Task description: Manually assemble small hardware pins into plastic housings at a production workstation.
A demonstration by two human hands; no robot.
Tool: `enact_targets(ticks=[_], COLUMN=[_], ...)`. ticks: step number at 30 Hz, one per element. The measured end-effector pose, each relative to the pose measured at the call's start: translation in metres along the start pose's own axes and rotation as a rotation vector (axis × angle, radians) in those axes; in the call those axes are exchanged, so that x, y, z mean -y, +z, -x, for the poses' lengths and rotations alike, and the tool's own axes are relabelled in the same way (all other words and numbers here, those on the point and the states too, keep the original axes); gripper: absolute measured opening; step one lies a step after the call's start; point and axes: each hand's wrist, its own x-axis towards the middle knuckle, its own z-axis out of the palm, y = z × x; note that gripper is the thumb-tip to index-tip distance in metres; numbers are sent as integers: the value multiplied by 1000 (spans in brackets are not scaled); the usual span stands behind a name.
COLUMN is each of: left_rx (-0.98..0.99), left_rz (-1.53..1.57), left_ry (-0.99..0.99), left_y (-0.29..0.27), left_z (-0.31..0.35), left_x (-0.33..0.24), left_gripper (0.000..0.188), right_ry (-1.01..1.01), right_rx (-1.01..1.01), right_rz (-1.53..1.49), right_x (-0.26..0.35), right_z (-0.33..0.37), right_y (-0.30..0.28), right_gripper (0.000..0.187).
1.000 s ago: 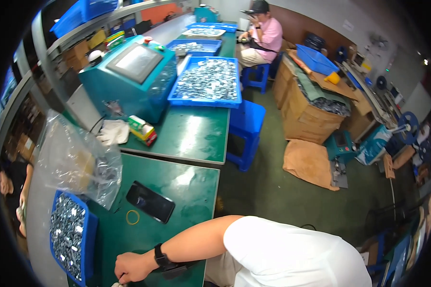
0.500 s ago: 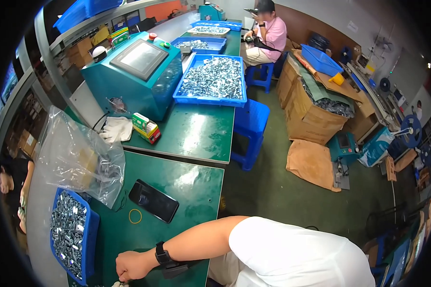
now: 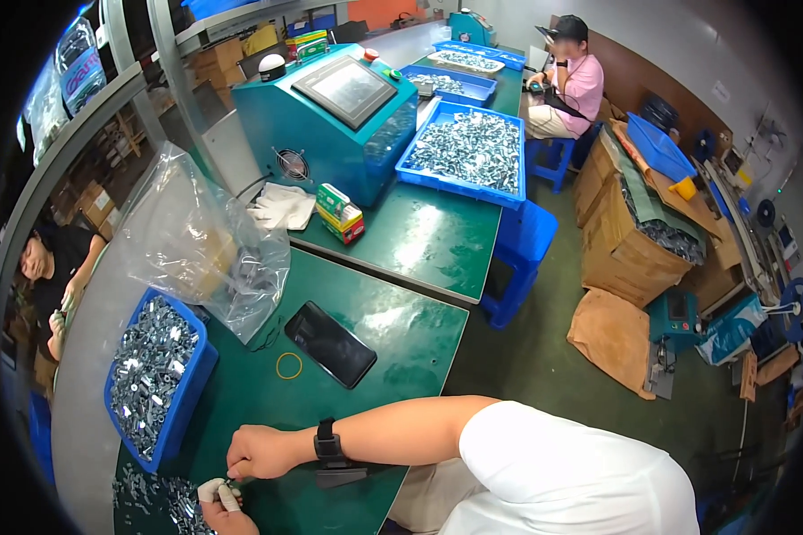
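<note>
My right hand point(image 3: 266, 451), with a black band on its wrist, is pinched closed at the lower left over the green table point(image 3: 401, 343). Just below it, my left hand point(image 3: 227, 515) is curled closed, with pale covers over its fingertips. The fingertips of both hands nearly meet, and whatever lies between them is too small to make out. Beside the left hand lies a loose pile of small metal parts point(image 3: 184, 506). A blue bin point(image 3: 207, 361) full of similar shiny metal pieces stands left of my hands.
A black phone point(image 3: 331, 344), a yellow rubber band point(image 3: 288, 366) and a clear plastic bag point(image 3: 174, 227) lie farther up. Beyond stand a teal machine point(image 3: 366, 143), small boxes point(image 3: 339, 212), white gloves point(image 3: 283, 207) and a blue tray point(image 3: 459, 192) of metal parts. Two people sit nearby.
The view has shifted, so the scene sits farther right and the left hand and loose metal pile show more. My right hand stays pinched close to the left.
</note>
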Motion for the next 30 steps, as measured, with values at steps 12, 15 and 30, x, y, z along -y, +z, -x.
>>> enact_targets(ticks=[12,15,30], left_rx=[-213,-286,-182], left_rz=[130,-76,-683], left_ry=[-175,3,563], left_y=[-6,-8,10], left_z=[-10,-38,-190], left_x=[-20,-51,-65], left_gripper=[10,13,14], right_ry=[78,145,229], right_rx=[-11,29,73], right_rz=[-22,-76,-95], right_x=[4,4,9], right_z=[-4,-4,-7], right_y=[-8,-8,-4], right_gripper=[19,19,20])
